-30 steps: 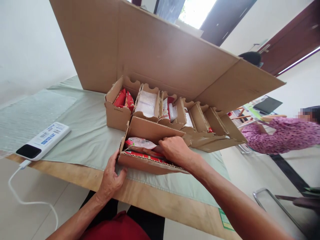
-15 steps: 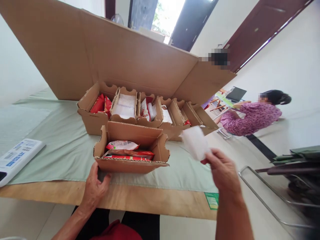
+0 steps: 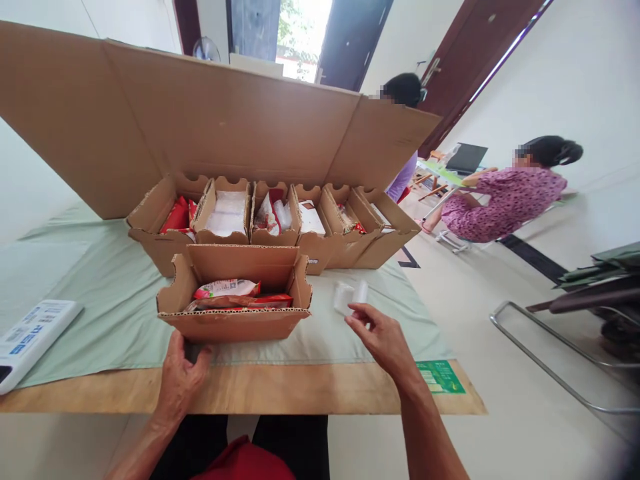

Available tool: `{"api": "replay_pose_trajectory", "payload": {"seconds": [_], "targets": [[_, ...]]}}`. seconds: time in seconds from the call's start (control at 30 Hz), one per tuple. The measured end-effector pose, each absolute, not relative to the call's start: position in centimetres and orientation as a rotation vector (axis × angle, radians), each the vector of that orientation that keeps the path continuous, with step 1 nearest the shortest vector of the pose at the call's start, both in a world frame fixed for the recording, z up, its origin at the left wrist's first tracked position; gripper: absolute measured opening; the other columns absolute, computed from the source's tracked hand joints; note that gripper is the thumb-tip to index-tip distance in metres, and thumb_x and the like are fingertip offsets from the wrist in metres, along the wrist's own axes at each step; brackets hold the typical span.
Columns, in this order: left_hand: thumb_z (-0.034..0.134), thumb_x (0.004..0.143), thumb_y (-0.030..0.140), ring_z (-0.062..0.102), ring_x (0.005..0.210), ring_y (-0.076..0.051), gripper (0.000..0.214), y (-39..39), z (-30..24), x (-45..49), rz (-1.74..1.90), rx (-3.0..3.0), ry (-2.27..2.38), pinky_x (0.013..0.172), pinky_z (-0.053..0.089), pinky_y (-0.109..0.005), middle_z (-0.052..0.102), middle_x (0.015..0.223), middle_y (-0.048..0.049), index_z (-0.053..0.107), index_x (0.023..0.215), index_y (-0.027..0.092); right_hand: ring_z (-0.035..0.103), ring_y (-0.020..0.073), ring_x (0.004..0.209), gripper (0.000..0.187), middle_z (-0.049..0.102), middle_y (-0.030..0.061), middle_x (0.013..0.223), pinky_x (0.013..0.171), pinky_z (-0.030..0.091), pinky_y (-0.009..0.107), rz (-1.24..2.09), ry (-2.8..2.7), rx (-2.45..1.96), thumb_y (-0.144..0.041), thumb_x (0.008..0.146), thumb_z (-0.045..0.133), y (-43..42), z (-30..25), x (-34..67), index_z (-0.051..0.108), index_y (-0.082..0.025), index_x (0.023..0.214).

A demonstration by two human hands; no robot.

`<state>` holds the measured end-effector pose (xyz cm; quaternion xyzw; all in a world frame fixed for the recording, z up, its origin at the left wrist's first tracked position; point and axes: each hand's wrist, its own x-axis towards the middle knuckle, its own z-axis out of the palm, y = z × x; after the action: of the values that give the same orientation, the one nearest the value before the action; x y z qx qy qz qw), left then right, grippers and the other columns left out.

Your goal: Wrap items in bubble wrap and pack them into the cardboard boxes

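A small open cardboard box (image 3: 235, 323) holding red and white packets (image 3: 227, 289) stands on the green cloth near the table's front edge. My left hand (image 3: 181, 379) grips the box at its lower front left, thumb against the cardboard. My right hand (image 3: 383, 340) hovers to the right of the box with its fingers loosely spread and nothing in them. A small white packet (image 3: 349, 295) lies on the cloth just beyond its fingertips.
Behind stands a row of several open boxes (image 3: 270, 223) with packets, backed by a large upright cardboard sheet (image 3: 200, 127). A white device (image 3: 30, 337) lies at the left. A green sticker (image 3: 440, 377) marks the table's right corner. Two people (image 3: 500, 197) sit beyond, and a metal frame (image 3: 545, 373) stands on the floor.
My right hand drew a white packet out of the small box, swung it to the right and let it go on the cloth. My left hand stayed on the box.
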<state>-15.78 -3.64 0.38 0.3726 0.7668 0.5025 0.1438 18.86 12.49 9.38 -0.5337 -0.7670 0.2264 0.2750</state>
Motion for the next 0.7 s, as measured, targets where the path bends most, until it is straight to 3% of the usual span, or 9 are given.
{"api": "replay_pose_trajectory", "payload": {"seconds": [0.1,0.2,0.3,0.43,0.53,0.7], "targets": [[0.063,0.078,0.047,0.063,0.079,-0.022,0.059,-4.0,0.4,-15.2,1.522,1.032,2.183,0.056,0.051,-0.030,0.064,0.113,-0.0114,0.054,0.127,0.017,0.069,0.0248,0.103,0.056,0.071,0.0118,0.126,0.075,0.055,0.034,0.851,-2.173,-1.224,-0.037,0.082,0.067,14.0,8.3,15.6,0.060,-0.022,0.136],[0.065,0.081,0.041,0.057,0.121,-0.032,0.075,-4.4,0.4,-14.5,1.616,0.953,2.091,0.091,0.055,-0.042,0.053,0.142,-0.0164,0.039,0.148,0.019,0.063,0.0270,0.118,0.067,0.060,0.0135,0.143,0.079,0.057,0.035,1.134,-2.207,-1.037,-0.034,0.079,0.068,16.2,7.4,11.9,0.052,-0.023,0.144],[0.064,0.084,0.039,0.048,0.135,-0.035,0.078,-4.8,0.3,-13.6,1.663,0.876,1.993,0.114,0.039,-0.054,0.043,0.154,-0.0155,0.032,0.154,0.022,0.066,0.0265,0.108,0.049,0.070,0.0110,0.126,0.082,0.058,0.036,1.317,-2.155,-0.936,-0.037,0.080,0.067,17.5,7.0,8.8,0.066,-0.021,0.126],[0.064,0.085,0.039,0.045,0.140,-0.038,0.086,-5.1,0.2,-12.8,1.652,0.738,1.897,0.117,0.036,-0.058,0.035,0.160,-0.0178,0.024,0.158,0.021,0.068,0.0259,0.094,0.031,0.076,0.0070,0.102,0.083,0.060,0.037,1.374,-2.182,-0.833,-0.040,0.076,0.069,16.8,6.8,7.2,0.072,-0.021,0.101],[0.066,0.084,0.042,0.042,0.144,-0.037,0.089,-5.1,0.7,-13.9,1.760,0.701,1.842,0.119,0.034,-0.055,0.033,0.162,-0.0174,0.024,0.159,0.020,0.069,0.0249,0.086,0.027,0.076,0.0073,0.098,0.077,0.060,0.036,1.353,-2.195,-0.822,-0.032,0.076,0.067,14.9,6.1,6.8,0.071,-0.019,0.100],[0.058,0.089,0.048,0.049,0.139,-0.032,0.064,-4.8,2.7,-20.9,2.037,0.683,1.891,0.116,0.042,-0.044,0.056,0.146,-0.0117,0.049,0.145,0.019,0.071,0.0205,0.082,0.032,0.075,0.0065,0.101,0.077,0.059,0.032,1.264,-2.208,-0.822,-0.020,0.083,0.054,9.1,4.3,2.0,0.067,-0.021,0.112]]}}
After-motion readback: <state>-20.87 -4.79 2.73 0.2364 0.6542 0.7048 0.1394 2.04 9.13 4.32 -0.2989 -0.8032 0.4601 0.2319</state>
